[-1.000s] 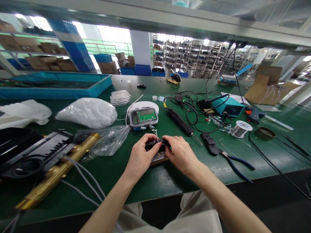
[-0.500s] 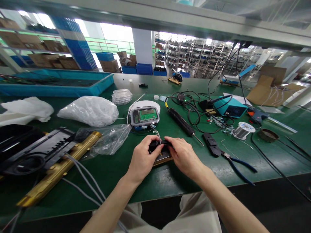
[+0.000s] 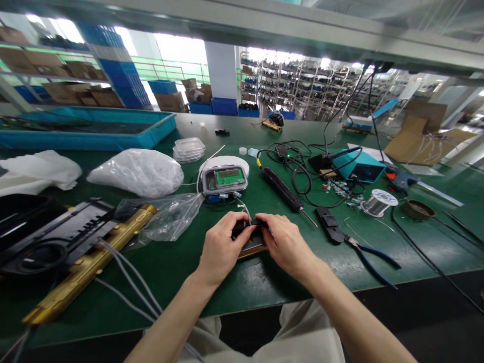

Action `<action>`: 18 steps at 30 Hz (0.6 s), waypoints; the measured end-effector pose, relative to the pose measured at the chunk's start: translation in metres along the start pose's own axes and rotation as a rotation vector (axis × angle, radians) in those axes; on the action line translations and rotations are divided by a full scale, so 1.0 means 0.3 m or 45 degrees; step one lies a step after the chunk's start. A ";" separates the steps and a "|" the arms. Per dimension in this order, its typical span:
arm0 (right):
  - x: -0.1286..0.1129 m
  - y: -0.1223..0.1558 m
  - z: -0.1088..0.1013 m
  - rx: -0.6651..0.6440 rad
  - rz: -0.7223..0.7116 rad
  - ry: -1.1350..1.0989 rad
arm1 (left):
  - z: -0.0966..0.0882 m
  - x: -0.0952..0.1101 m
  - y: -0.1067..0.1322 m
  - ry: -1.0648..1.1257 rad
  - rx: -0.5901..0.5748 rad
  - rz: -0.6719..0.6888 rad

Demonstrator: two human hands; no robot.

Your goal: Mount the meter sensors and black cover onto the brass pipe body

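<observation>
My left hand [image 3: 223, 239] is closed on a small black plastic part [image 3: 239, 228], its thumb pressed against the front. From the other side my right hand [image 3: 285, 237] pinches the same part with thumb and fingertips. Beneath it lies a flat metal plate with a brass-coloured edge [image 3: 251, 250], partly hidden by my fingers. A grey cable [image 3: 246, 209] runs from between my hands towards a clear-lidded case with a green circuit board and small display [image 3: 225, 180]. That case rests against a round white disc [image 3: 242, 161].
Right of my hands lie a black soldering iron [image 3: 282, 189], blue-handled pliers [image 3: 372, 257], a solder spool [image 3: 379, 202] and a teal soldering station [image 3: 361, 165]. On the left are plastic bags [image 3: 138, 172], a brass-coloured bar [image 3: 86, 267] with grey cables and a blue tray [image 3: 159, 128].
Both hands stay in nearly the same place on the black part. The view has shifted very slightly; nothing else has visibly moved.
</observation>
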State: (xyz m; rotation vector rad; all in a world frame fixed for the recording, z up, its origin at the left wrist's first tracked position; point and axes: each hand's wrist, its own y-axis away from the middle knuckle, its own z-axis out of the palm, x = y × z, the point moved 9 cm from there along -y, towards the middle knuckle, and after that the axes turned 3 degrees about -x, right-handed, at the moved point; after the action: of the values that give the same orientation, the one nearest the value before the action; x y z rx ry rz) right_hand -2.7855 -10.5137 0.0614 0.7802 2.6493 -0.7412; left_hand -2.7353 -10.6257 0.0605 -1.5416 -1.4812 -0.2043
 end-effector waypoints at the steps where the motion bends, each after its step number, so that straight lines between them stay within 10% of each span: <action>1: -0.002 0.001 0.000 0.001 -0.006 0.006 | 0.002 0.000 0.001 -0.006 -0.003 0.005; 18: -0.031 0.014 0.005 0.067 -0.225 0.192 | 0.003 -0.004 -0.019 0.087 -0.135 -0.079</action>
State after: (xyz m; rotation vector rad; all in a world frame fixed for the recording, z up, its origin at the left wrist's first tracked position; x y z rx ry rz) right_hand -2.7754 -10.5155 0.0621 0.6449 2.8740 -0.8299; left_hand -2.7408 -10.6269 0.0620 -1.5585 -1.4857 -0.3734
